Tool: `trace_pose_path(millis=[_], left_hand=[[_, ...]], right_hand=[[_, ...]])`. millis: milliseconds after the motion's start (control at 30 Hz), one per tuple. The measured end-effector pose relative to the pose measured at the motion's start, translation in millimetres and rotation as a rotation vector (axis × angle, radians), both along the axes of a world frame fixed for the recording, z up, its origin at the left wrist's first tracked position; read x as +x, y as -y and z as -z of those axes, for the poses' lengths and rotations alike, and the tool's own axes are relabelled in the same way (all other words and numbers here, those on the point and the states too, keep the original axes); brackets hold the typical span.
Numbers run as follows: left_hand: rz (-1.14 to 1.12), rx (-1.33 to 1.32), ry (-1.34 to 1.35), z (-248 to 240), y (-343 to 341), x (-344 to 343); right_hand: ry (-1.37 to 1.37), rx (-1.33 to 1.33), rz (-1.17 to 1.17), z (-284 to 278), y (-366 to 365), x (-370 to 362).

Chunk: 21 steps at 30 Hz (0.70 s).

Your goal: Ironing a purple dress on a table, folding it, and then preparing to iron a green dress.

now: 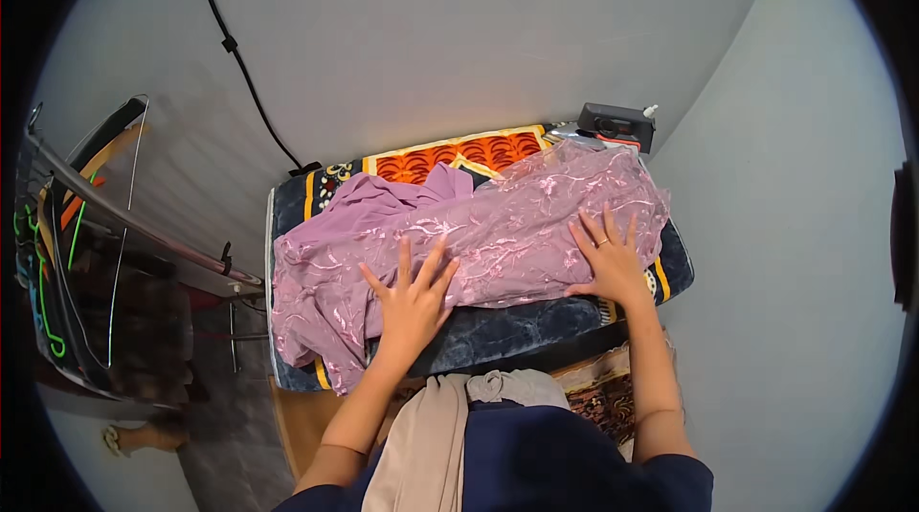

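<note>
A pink garment of sheer fabric with embroidered flowers (507, 244) lies stretched across a padded surface covered with a dark blue patterned blanket (507, 332). Plain mauve cloth (383, 196) of the same colour is bunched at its upper left. My left hand (412, 297) rests on the garment's lower edge left of the middle, fingers spread. Toward its right end my right hand (613, 261) presses flat with fingers apart, a ring on one finger. Neither hand grips anything. An iron (615, 127) stands at the far right corner, behind the garment.
Clothes hangers (77, 244) hang from a metal rail (153, 234) at the left, beside dark clothing. A black cable (251, 81) runs down the grey wall behind. Walls close in at the back and right. A patterned rug (603, 388) shows below the near edge.
</note>
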<state>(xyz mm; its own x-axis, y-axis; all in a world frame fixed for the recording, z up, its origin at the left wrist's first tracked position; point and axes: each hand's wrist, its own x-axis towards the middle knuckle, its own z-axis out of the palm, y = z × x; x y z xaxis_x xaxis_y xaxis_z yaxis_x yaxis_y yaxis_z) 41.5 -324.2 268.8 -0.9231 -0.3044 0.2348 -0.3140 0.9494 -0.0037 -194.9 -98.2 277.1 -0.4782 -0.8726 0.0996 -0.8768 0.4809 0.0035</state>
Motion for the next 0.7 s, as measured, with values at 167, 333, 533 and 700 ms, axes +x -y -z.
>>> trace_pose_path(millis=[167,333,533,700], left_hand=[[0.004,-0.057,-0.050,5.3,2.2,-2.2],[-0.003,-0.022,-0.054,-5.5,-3.8,4.2],[0.018,0.283,0.108,-30.1,-10.6,8.6],[-0.072,0.212,-0.131,-3.3,-12.9,-15.5]], right_hand=[[-0.160,-0.028,-0.029,11.9,-13.1,-17.6],[-0.071,-0.069,-0.032,0.1,-21.3,-12.5],[0.256,-0.047,0.048,-33.8,-21.7,11.2],[0.090,-0.213,0.049,-28.1,42.9,34.5]])
